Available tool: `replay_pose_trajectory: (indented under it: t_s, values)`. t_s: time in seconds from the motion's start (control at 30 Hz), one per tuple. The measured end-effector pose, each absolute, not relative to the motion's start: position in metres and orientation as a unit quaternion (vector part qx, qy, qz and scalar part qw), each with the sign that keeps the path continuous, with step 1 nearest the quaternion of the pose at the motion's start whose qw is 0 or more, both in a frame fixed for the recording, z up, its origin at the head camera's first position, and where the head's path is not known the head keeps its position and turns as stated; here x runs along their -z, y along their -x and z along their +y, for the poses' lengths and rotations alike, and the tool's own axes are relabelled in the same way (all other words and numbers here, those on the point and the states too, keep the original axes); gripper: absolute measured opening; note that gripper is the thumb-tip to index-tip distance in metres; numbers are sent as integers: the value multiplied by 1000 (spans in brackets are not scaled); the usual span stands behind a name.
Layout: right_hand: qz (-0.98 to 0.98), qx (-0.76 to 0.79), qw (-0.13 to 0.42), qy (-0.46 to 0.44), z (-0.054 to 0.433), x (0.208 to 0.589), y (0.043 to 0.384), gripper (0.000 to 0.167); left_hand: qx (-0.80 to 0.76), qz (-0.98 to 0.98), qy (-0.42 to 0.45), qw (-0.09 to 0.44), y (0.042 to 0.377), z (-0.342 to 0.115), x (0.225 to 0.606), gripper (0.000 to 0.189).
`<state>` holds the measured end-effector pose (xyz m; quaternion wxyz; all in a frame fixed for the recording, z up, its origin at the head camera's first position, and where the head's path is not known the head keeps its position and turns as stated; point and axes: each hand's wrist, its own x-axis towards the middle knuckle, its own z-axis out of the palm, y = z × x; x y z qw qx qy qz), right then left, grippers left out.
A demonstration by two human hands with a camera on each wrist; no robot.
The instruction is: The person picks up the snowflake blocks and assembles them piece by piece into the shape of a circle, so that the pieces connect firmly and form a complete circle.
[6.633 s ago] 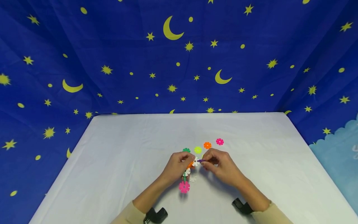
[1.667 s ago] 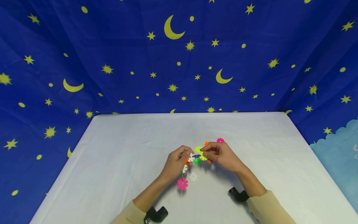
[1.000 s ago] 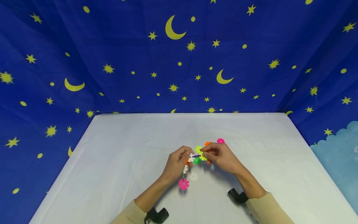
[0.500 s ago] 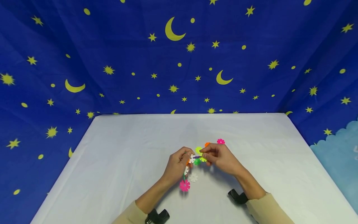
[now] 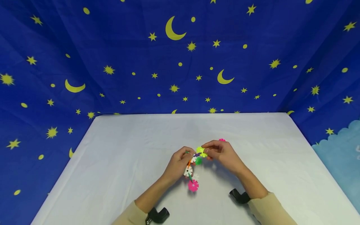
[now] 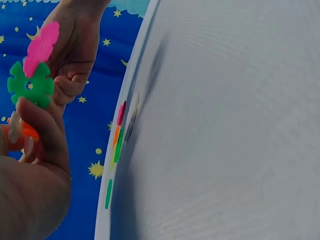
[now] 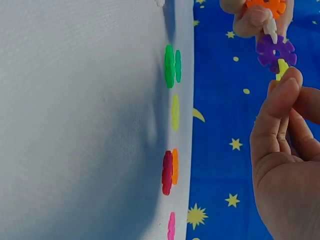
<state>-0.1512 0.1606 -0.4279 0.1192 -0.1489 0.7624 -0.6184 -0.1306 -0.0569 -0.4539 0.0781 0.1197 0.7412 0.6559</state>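
Note:
A chain of notched plastic snowflake discs hangs between both hands above the table. At its low end is a pink disc (image 5: 193, 185), joined to a green disc (image 6: 42, 87), then a white disc (image 5: 187, 171) and an orange disc (image 7: 272, 6). My left hand (image 5: 176, 164) pinches the chain around the orange disc and another white disc (image 7: 271, 30). A purple disc (image 7: 288, 52) follows that white one. My right hand (image 5: 225, 156) pinches a yellow disc (image 7: 282, 69) between thumb and forefinger, its edge meeting the purple disc; the fingers hide most of it.
Loose discs lie on the white-covered table (image 5: 126, 162): a bright green disc (image 5: 198, 161), a white disc (image 5: 196, 177), a red disc (image 7: 167, 172), an orange one, and a few others. Black wrist-camera mounts (image 5: 158, 216) sit at both wrists. A blue star-patterned cloth (image 5: 135, 50) stands behind.
Earlier my right hand held the purple disc at the white one; now purple sits in the chain and that hand holds a yellow disc. Lately the chain's pink end has swung right.

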Motion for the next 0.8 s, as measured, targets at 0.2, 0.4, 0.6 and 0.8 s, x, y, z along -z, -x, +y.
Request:
replay_pose_trajectory:
  t_s: [0.2, 0.4, 0.6, 0.8]
  values:
    - [760, 620, 121, 154, 157, 430, 151, 22, -663, 733, -109, 106, 130, -54, 454, 24]
    - [759, 621, 133, 145, 150, 432, 149, 17, -675, 715, -115, 142, 123, -54, 437, 26]
    - [770, 606, 130, 149, 146, 432, 147, 15, -669, 718, -127, 140, 116, -55, 422, 24]
    - [792, 586, 106, 134, 154, 433, 152, 17, -669, 723, -127, 119, 117, -55, 423, 26]
